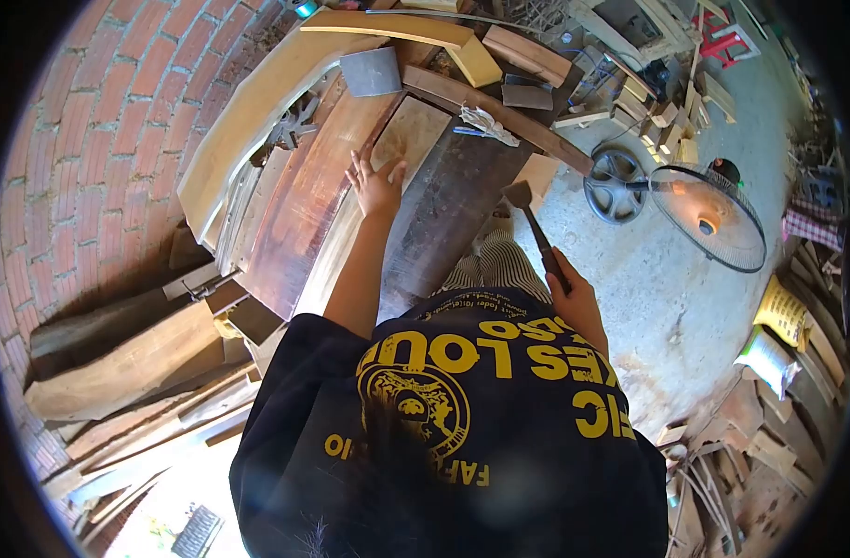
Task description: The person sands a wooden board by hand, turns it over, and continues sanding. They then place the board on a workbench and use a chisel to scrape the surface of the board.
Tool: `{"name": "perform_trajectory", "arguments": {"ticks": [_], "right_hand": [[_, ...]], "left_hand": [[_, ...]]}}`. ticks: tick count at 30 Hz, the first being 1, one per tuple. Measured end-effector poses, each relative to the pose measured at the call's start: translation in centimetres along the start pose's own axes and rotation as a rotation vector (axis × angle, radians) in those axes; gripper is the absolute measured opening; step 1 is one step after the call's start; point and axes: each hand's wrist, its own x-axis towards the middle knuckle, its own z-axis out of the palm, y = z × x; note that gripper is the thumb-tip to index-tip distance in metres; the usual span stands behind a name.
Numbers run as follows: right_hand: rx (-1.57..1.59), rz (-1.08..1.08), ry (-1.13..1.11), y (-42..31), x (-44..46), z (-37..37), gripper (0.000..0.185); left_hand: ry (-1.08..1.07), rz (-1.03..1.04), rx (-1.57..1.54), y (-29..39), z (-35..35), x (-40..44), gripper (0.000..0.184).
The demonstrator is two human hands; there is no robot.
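Note:
My left hand (378, 188) is open, its fingers spread over a light wooden board (409, 130) on the workbench; whether the palm presses on it I cannot tell. In my right hand (576, 299) is a long dark-handled brush (536, 228). Its flat brownish head points away from me, beside the right edge of the bench. A dark plank (443, 209) and a reddish-brown plank (304, 223) lie on either side of the light wood. Beyond them rest a crumpled whitish cloth or paper (488, 124) and a grey block (370, 72).
A curved wooden piece (248, 121) runs along the bench's left side, near a brick wall (90, 139). On the floor to the right stands a fan (707, 219) with a round base (615, 183). Wood offcuts (667, 121) are piled behind it; stacked boards (127, 363) lie at left.

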Motion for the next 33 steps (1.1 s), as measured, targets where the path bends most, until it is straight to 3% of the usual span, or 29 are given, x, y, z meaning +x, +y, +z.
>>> {"name": "perform_trajectory", "arguments": {"ticks": [3, 5, 6, 8, 13, 21, 26, 33], "right_hand": [[-0.086, -0.107, -0.049, -1.2, 2.3, 0.1, 0.045], [-0.119, -0.122, -0.095, -2.1, 4.6, 0.6, 0.045], [-0.140, -0.173, -0.119, -2.5, 6.0, 0.9, 0.045], [-0.174, -0.224, -0.158, -3.4, 8.5, 1.6, 0.045], [-0.186, -0.390, -0.243, -5.4, 12.8, 3.1, 0.044], [-0.571, -0.265, -0.456, -8.4, 14.3, 3.6, 0.044], [-0.411, -0.565, -0.314, -7.6, 16.7, 6.7, 0.044], [-0.492, -0.342, -0.439, -8.3, 13.6, 5.0, 0.043]], "left_hand": [[0.085, -0.124, 0.108, -0.8, -0.1, -2.1, 0.053], [0.317, -0.591, 0.215, -2.4, 1.0, -3.0, 0.065], [0.316, -0.609, 0.212, -3.7, 2.1, -3.4, 0.065], [0.478, -0.847, 0.266, -5.7, 4.4, -4.3, 0.073], [0.387, -0.871, 0.244, -4.2, 2.5, -4.1, 0.071], [0.358, -0.848, 0.180, -4.1, 1.8, -4.4, 0.071], [0.403, -0.825, 0.171, -4.4, 2.2, -4.6, 0.071], [0.385, -0.857, 0.165, -4.5, 2.3, -4.5, 0.069]]}}
